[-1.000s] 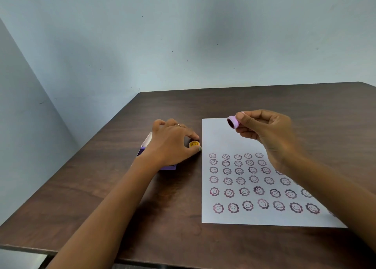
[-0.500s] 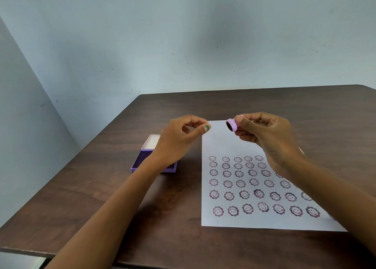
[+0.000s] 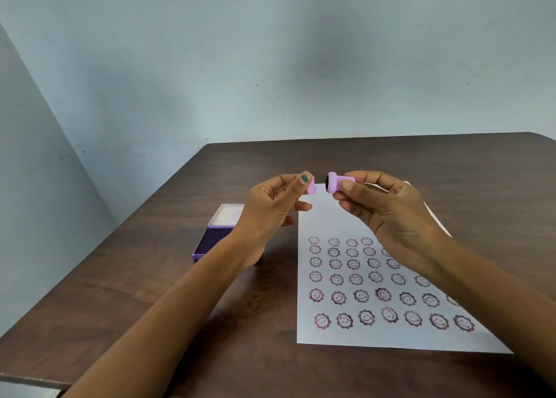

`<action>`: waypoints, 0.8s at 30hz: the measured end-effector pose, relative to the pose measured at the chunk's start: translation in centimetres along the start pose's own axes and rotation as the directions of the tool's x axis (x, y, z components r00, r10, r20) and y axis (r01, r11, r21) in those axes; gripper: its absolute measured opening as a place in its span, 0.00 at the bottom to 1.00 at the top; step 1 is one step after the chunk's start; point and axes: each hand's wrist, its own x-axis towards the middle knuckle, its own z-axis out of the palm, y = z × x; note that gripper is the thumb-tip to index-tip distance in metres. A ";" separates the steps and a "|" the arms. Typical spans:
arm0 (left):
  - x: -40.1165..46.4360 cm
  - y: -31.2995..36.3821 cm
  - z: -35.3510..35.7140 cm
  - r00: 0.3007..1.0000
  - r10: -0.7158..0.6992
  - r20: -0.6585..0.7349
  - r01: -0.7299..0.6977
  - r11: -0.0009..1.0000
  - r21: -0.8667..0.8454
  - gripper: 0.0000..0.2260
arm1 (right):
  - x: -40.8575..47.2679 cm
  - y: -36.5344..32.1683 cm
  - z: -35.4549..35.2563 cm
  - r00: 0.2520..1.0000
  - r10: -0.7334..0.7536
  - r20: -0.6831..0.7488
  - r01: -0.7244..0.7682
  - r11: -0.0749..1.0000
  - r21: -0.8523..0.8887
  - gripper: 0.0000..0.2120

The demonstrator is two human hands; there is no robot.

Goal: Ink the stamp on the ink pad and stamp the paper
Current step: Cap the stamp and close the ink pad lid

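Note:
My right hand (image 3: pixel 388 208) pinches a small pink stamp (image 3: pixel 336 182) held sideways above the table, its dark inked face turned left. My left hand (image 3: pixel 272 209) holds a small pink cap (image 3: pixel 311 185) between thumb and fingers, a few centimetres left of the stamp's face, with a gap between them. Below lies a white paper (image 3: pixel 331 223) with several rows of purple smiley-flower prints. The purple ink pad (image 3: pixel 210 241) lies open on the table left of the paper, partly hidden by my left wrist.
The ink pad's white lid (image 3: pixel 224 215) lies flipped back behind the pad. The dark wooden table (image 3: pixel 150 292) has its left edge close to the pad, and a pale blue wall stands behind the far edge.
My left hand picked the cap up from beside the ink pad, lifted it and brought it close to the stamp. The right hand stayed nearly in place.

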 end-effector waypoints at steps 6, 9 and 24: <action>-0.1 -0.3 0.4 0.997 0.051 0.049 -0.052 0.998 0.023 0.14 | -0.2 0.4 0.3 0.999 -0.045 -0.003 0.044 0.992 -0.116 0.17; -0.1 -0.5 0.4 0.996 0.073 0.051 -0.074 0.997 0.020 0.12 | -0.4 0.5 0.5 0.997 -0.077 0.007 0.077 0.977 -0.198 0.18; 0.2 -0.8 0.3 0.991 0.117 0.064 -0.118 0.993 0.011 0.12 | -0.6 0.5 0.8 0.992 -0.127 0.000 0.121 0.942 -0.312 0.19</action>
